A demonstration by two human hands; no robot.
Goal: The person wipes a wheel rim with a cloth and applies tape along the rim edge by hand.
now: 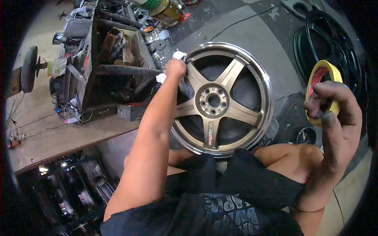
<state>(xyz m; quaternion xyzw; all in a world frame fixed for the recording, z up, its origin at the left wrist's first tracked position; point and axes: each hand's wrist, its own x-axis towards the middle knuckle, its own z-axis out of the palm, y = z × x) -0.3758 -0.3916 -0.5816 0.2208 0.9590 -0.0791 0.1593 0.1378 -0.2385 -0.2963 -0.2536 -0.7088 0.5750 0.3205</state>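
Note:
A bronze five-spoke wheel rim with a polished outer lip lies in front of my knees. My left hand is closed at the upper left edge of the rim, around a crumpled white rag that pokes out above the fingers. Whether the rag is cloth or paper is not clear. Raised at the right, my right hand has blackened fingertips and grips a roll of yellow tape, with fingers hooked through its centre. The roll is apart from the rim.
A cluttered wooden shelf unit stands on a wooden bench at the left. Dark wheels lean at the far right. Tins sit at the top, and a cable crosses the floor. More rims show at lower left.

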